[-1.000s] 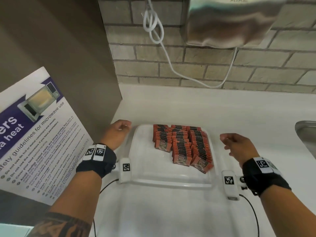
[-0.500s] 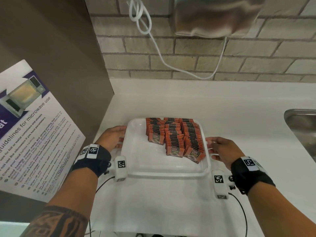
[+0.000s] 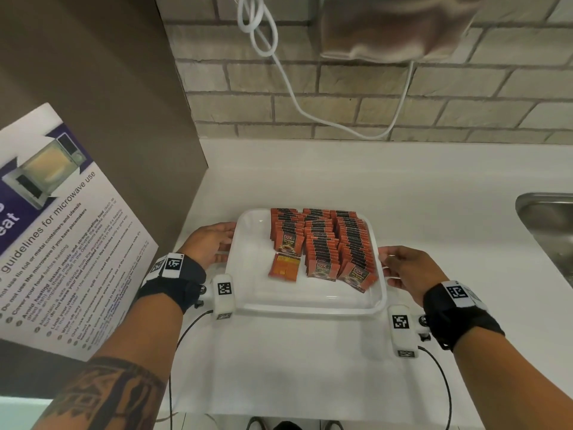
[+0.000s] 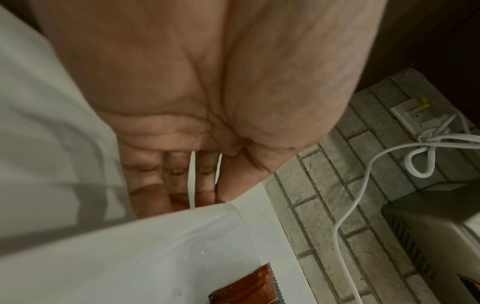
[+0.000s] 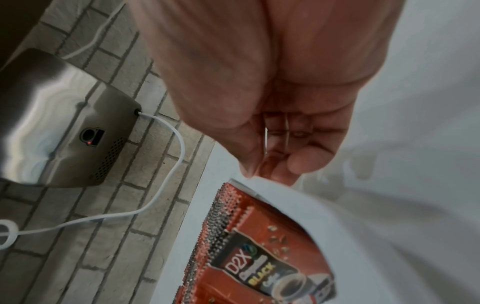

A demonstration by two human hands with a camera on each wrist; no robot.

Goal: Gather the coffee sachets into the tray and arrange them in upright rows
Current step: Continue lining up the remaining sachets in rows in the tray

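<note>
Both hands, left (image 3: 210,243) and right (image 3: 409,268), grip the translucent white plastic tray (image 3: 310,305) of red coffee sachets (image 3: 328,240) on the white counter (image 3: 403,187).

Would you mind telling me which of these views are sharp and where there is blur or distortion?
Head view: sachets readable, brick lines bowed by the wide lens, hand dryer smeared. Left wrist view: dim, palm soft. Right wrist view: front sachet's label legible, tray rim blurred.

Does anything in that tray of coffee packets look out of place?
Yes. One orange sachet lies flat, back side up, on the floor of the translucent white plastic tray, in front of the left row of upright red-orange coffee sachets. Everything else stands in rows.
</note>
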